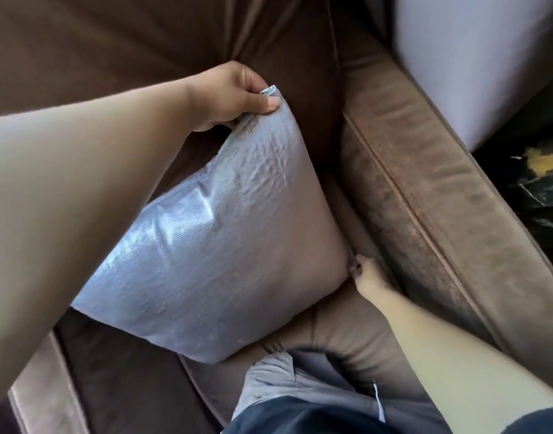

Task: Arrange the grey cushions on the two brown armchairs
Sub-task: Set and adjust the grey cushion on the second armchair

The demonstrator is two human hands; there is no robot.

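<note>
View straight down into one velvety brown armchair (425, 195); dark backrest fills 11 to 12 o'clock, padded armrest (450, 214) runs from 1 down to 4 o'clock, worn and paler along its top. Square grey cushion (225, 242) of shiny, finely ribbed fabric sits at centre frame, tilted on one corner like a diamond: top corner at 12, bottom corner toward 6, left corner hidden under the forearm at 9. It stands in the chair against the backrest, lower edge on the brown seat pad (350, 333). Left hand (234, 95), at 12 o'clock, closed in a pinch on the cushion's top corner, thumb laid on the near face, fingers behind; a small metal zip end (268, 89) shows just above the thumb. Right hand (367, 274), at 3 to 4 o'clock, wedged low between cushion and armrest, fingertips meeting the cushion's right corner; cannot tell whether it pinches the fabric or only presses it. Both forearms bare. At 6 o'clock a bent knee in light grey trousers (275, 380) presses into the seat pad, which creases around it. Beyond the armrest, a pale flat slab (475, 57) at 1 o'clock and dark white-veined stone (541, 189) at 3.
</note>
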